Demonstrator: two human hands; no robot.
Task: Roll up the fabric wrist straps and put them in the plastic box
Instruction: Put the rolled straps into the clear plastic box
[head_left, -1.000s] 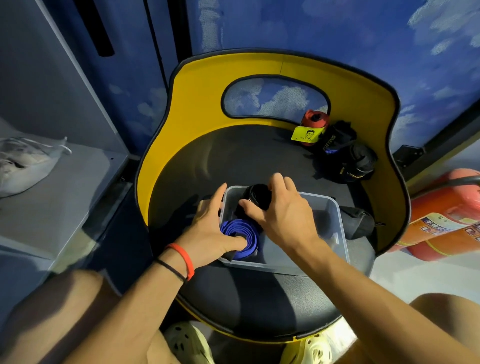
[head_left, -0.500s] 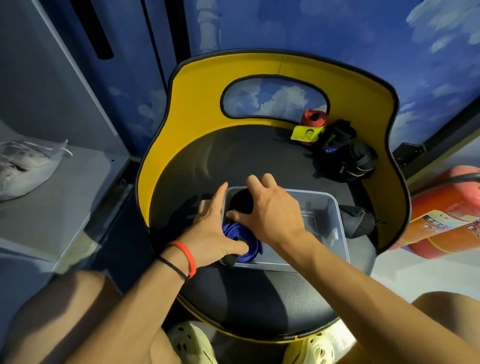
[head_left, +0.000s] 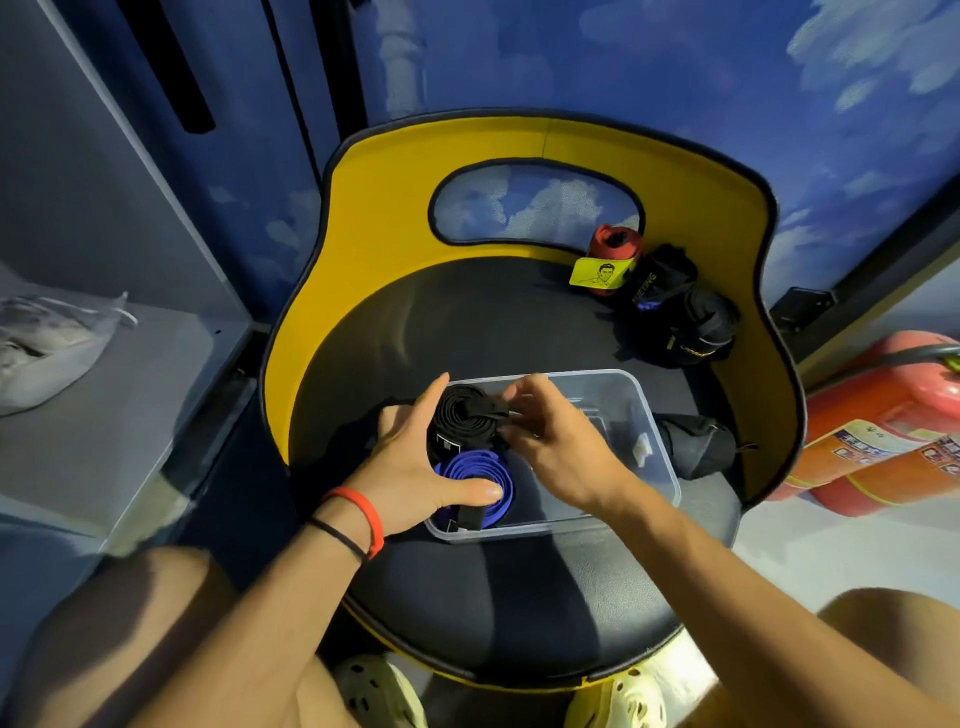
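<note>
Sitting at the left end of the clear plastic box (head_left: 660, 457), the blue rolled strap (head_left: 485, 470) touches the black rolled strap (head_left: 462, 418), which is at the far left corner. The left hand (head_left: 410, 467) cups that end, thumb curled over the blue rolled strap and index finger straight beside the black one. The right hand (head_left: 563, 447) pinches the black rolled strap's loose end. The box rests on a chair's black seat (head_left: 467, 597), with black gear (head_left: 670, 317) piled at the back right.

black rolled strap (head_left: 464, 422), blue rolled strap (head_left: 480, 475), clear plastic box (head_left: 655, 457), yellow-and-black chair (head_left: 395, 208)
</note>
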